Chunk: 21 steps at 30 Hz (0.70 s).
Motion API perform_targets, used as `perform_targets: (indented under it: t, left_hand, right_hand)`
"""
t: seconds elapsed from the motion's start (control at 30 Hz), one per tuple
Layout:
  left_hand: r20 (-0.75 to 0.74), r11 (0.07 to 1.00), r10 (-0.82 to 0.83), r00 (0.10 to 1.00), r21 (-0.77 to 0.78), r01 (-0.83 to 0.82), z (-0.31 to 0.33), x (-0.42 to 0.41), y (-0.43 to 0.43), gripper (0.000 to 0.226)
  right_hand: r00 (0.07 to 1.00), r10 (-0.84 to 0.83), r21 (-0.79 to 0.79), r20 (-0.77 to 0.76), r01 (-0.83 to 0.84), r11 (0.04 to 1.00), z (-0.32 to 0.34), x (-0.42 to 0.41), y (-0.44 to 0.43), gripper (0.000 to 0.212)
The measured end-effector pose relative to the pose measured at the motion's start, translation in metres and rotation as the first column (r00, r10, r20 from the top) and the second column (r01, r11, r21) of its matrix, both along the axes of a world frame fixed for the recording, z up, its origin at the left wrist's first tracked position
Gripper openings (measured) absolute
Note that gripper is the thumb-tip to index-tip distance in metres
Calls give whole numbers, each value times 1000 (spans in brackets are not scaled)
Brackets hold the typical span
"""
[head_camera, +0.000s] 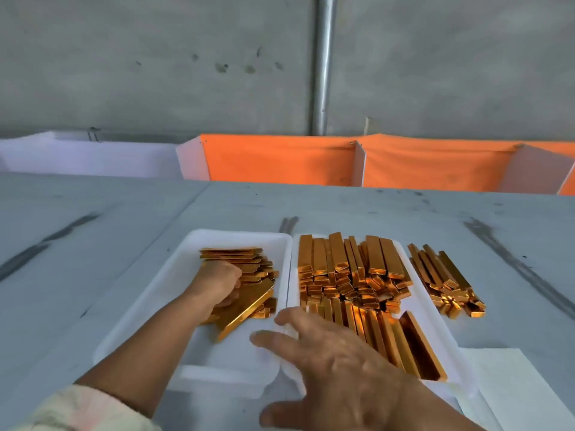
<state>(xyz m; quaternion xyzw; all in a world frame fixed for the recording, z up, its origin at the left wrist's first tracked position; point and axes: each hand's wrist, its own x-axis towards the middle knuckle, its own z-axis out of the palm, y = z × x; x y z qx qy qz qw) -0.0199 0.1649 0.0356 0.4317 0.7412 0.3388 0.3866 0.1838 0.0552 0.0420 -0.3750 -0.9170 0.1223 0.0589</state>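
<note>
Nearest us, at five o'clock, our right grip [342,368] is spread apart and empty over the seam where two white trays meet. At eleven o'clock from it, our left grip [217,283] is clamped on the flat gold cartons [249,306] stacked in the left tray [174,275]. At three o'clock, the right tray [420,306] holds folded gold boxes [351,269]. A loose pile [445,281] lies just beside it on the table [93,244].

Two trays: left tray [236,236], right tray [445,331]. Three heaps of gold boxes [420,346] (far too many boxes to count): left heap [245,269], middle heap [348,275], right heap [445,281]. Two hands: left hand [217,281], right hand [342,362]. One pipe [323,66].
</note>
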Motion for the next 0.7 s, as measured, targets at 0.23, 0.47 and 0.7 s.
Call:
perform_targets:
  t: [0.23,0.47,0.7]
  left_hand:
    - [-594,933,-352,723,-161,322,-27,-18,-2,12]
    - [-614,903,-411,674,-173,393,-33,-18,-3,43]
    - [-731,883,-417,540,-185,431,-47,-15,-14,56]
  right_hand:
    - [975,67,12,213,-71,997,-8,-28,1,46]
    - [974,41,51,221,-53,997,-15,-31,-8,37]
    - [973,35,41,229,-46,998,-23,-35,-19,39]
